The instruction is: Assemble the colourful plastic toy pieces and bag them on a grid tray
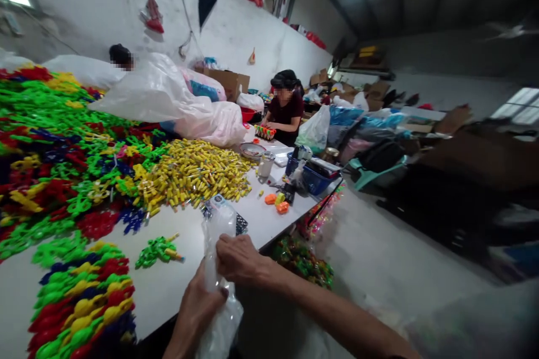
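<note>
A clear plastic bag (222, 314) hangs upright at the table's front edge, with both hands on it. My left hand (201, 300) wraps around its lower part, thumb across the front. Higher up, my right hand (238, 258) is closed in a fist on the plastic at the right side. Behind the top of the bag, a dark patterned card (241, 224) lies on the table. Left of the hands is a small green plastic piece (155, 251) with yellow sticks beside it. Stacked rows of coloured plastic pieces (84, 305) fill the front left corner.
Yellow sticks (197, 171) lie heaped on the white table (181, 227), beside a large pile of coloured plastic pieces (63, 123). Orange pieces (282, 207) and a blue basket (311, 179) stand near the right edge. Another person (288, 104) sits at the far end.
</note>
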Demonstrator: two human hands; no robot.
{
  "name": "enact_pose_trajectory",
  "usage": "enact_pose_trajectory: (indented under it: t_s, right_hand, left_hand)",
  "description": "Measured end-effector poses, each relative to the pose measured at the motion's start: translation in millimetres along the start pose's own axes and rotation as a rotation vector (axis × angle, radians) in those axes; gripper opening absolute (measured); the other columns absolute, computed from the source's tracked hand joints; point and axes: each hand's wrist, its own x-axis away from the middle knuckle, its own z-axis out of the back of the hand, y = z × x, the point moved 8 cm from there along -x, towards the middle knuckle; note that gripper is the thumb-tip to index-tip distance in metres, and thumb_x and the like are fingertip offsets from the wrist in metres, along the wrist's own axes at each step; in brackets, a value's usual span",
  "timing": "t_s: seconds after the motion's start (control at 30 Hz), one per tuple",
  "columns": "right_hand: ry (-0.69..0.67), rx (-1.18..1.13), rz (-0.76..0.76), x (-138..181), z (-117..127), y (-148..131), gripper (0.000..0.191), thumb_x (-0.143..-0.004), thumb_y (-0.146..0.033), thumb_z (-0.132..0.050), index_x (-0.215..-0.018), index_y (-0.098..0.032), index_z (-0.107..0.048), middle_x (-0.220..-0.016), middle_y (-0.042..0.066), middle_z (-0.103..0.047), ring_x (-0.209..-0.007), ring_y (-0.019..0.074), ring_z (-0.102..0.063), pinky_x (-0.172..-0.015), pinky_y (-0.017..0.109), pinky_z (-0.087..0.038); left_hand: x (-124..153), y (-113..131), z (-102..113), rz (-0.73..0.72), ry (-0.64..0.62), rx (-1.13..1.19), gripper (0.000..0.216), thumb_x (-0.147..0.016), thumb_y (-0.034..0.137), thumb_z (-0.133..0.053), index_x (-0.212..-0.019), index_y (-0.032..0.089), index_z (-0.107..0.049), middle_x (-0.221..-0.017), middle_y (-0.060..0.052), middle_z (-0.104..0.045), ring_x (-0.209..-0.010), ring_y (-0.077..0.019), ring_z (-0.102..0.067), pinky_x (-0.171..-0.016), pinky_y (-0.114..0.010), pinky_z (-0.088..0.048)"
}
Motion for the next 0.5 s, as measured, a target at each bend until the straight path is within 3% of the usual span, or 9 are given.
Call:
enact_pose_trajectory:
  t_s: [0.1, 0.2, 0.33, 0.43, 0.5]
  right_hand:
    - [0.122, 0.118, 0.0, -3, 4, 14, 0.013, -0.084, -0.011, -0.041, -0.087, -0.014, -0.054, -0.087, 0.007, -0.059, -0.067, 0.0176, -0.059, -0.051, 0.028, -0.04]
    - [0.195, 0.177, -0.078, -11, 10, 50, 0.019, -0.089, -0.01, -0.035, -0.091, -0.014, -0.053, -0.094, 0.01, -0.059, -0.073, 0.0182, -0.059, -0.057, 0.028, -0.042]
    - [0.188, 0.161, -0.276, -16, 13, 108, 0.022, -0.091, -0.01, -0.03, -0.098, -0.013, -0.051, -0.104, 0.012, -0.057, -0.076, 0.0178, -0.059, -0.059, 0.027, -0.042]
    - [0.159, 0.115, -0.295, -18, 9, 123, 0.02, -0.09, -0.01, -0.033, -0.096, -0.013, -0.052, -0.1, 0.011, -0.059, -0.076, 0.0162, -0.059, -0.059, 0.025, -0.041]
    - [0.145, 0.078, -0.285, -17, 5, 123, 0.018, -0.09, -0.014, -0.036, -0.094, -0.014, -0.053, -0.098, 0.009, -0.06, -0.077, 0.0162, -0.059, -0.06, 0.024, -0.041]
  left_hand:
    - [3, -1, -3, 0.033, -0.033, 0.066, 0.051, -0.056, 0.021, -0.054, -0.107, 0.014, -0.054, -0.077, -0.003, -0.067, -0.071, -0.0211, -0.061, -0.061, -0.026, -0.046]
    - [2, -3, -9, 0.067, -0.144, 0.151, 0.048, -0.054, 0.028, -0.061, -0.098, 0.01, -0.058, -0.07, -0.004, -0.066, -0.068, -0.0219, -0.06, -0.06, -0.027, -0.045]
    - [2, -2, -15, 0.027, -0.335, 0.216, 0.053, -0.049, 0.043, -0.069, -0.089, 0.009, -0.062, -0.068, -0.007, -0.066, -0.063, -0.0212, -0.058, -0.056, -0.028, -0.044]
    - [6, -8, -14, 0.016, -0.443, 0.26, 0.057, -0.046, 0.051, -0.07, -0.087, 0.01, -0.064, -0.067, -0.007, -0.065, -0.063, -0.0223, -0.057, -0.056, -0.029, -0.045]
    - [10, -21, -7, 0.062, -0.429, 0.258, 0.055, -0.043, 0.048, -0.073, -0.084, 0.012, -0.066, -0.065, -0.006, -0.065, -0.065, -0.0241, -0.058, -0.057, -0.031, -0.047]
